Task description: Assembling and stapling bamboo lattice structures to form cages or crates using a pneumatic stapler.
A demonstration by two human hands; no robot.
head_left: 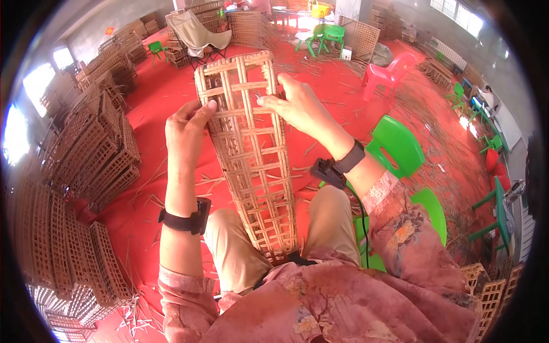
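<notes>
A long, narrow basket of open woven cane (257, 151) stands tilted between my knees, its near end against my lap and its far end raised. My left hand (187, 123) grips its left edge near the far end, thumb on the weave and fingers round the outer side. On the opposite edge, my right hand (297, 106) has its thumb along the rim and a finger pressed on the weave; a small pale tip shows by that finger, too small to name. Dark straps with small devices sit on both wrists.
Stacked woven baskets (94, 148) line the left side. Behind my right arm is a green plastic chair (397, 143); a pink chair (389, 74) stands farther off. Loose cane strips (446, 166) litter the red floor. A folding chair (197, 34) stands far ahead.
</notes>
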